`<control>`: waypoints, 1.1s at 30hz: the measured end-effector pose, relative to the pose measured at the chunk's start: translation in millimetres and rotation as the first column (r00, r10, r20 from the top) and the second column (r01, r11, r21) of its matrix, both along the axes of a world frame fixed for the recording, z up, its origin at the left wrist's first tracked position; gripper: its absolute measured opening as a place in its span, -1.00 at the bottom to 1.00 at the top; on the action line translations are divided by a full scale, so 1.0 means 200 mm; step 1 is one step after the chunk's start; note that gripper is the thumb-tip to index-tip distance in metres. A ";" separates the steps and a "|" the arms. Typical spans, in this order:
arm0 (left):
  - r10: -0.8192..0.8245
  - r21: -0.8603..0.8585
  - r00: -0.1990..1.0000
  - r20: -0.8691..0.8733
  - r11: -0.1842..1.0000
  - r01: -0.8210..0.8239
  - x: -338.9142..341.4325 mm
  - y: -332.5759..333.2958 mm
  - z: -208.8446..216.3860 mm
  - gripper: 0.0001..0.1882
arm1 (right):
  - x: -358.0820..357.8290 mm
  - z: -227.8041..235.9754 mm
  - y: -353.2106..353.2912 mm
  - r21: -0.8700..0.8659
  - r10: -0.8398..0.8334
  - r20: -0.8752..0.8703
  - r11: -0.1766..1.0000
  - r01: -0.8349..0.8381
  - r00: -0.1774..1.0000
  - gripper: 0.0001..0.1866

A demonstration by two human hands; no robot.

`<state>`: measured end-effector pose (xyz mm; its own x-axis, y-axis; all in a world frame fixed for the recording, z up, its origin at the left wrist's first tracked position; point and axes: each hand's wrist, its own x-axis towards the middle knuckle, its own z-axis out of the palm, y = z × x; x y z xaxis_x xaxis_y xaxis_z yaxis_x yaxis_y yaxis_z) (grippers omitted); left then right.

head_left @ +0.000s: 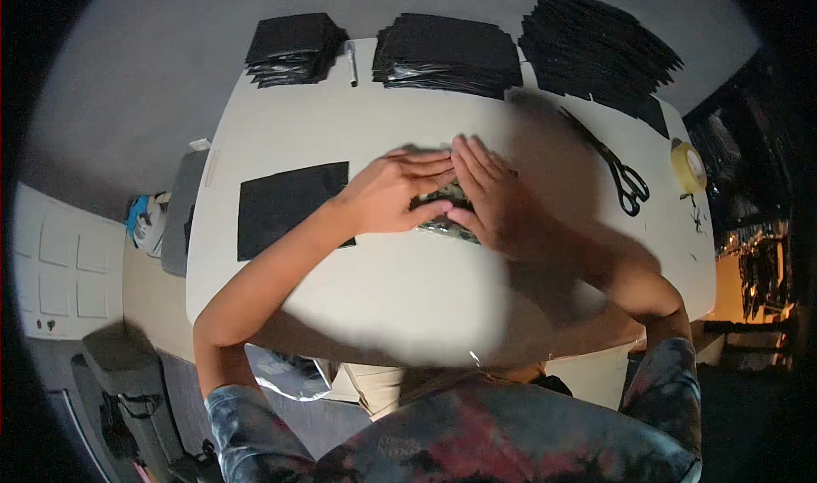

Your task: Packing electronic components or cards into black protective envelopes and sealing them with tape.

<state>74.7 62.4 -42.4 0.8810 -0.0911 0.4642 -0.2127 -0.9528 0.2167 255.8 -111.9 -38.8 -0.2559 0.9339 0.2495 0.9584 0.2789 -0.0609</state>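
Note:
A shiny, dark patterned packet (455, 228), seemingly in clear plastic, lies on the white table (383, 296). Much of it is hidden beneath my hands. My left hand (393, 194) rests over its left side, fingers stretched out to the right. Over the right side lies my right hand (492, 198), its fingers straight and pointing away from me. The fingertips of both hands meet near the packet's far edge, and the two thumbs come close together at its near part. Left of my left hand, a flat black sheet (289, 206) lies partly under my forearm.
Along the far edge stand a small black stack (294, 40), a middle black stack (447, 49) and a taller leaning black stack (587, 49). A marker (351, 64) lies between the first two. Black scissors (625, 177) and a yellow tape roll (689, 168) are at the right.

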 end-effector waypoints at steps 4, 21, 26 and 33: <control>0.022 -0.075 0.992 -0.123 0.997 -0.031 0.00 0.00 -0.04 -0.41 | -0.02 -0.03 -0.05 -0.014 -0.094 -0.004 0.995 0.094 0.996 -0.09; 0.123 0.083 0.976 -0.181 0.991 -0.110 -0.04 -0.08 -0.02 -0.42 | 0.00 -0.03 -0.04 0.020 -0.086 -0.010 0.996 0.086 0.996 -0.11; 0.260 0.198 0.937 -0.234 0.956 -0.216 -0.13 -0.16 0.03 -0.40 | 0.05 -0.03 0.03 -0.018 0.081 -0.144 0.996 -0.085 0.986 -0.23; 0.335 0.149 0.933 -0.134 0.937 -0.315 -0.32 -0.40 0.17 -0.48 | 0.14 0.11 -0.01 0.002 0.394 -0.306 0.911 -0.413 0.867 -0.50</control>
<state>10.2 -16.8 -7.5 0.9319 0.1644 0.3232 0.1396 -0.9853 0.0987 282.8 -114.3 -15.9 -0.5380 0.7809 0.3176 0.6984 0.6238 -0.3508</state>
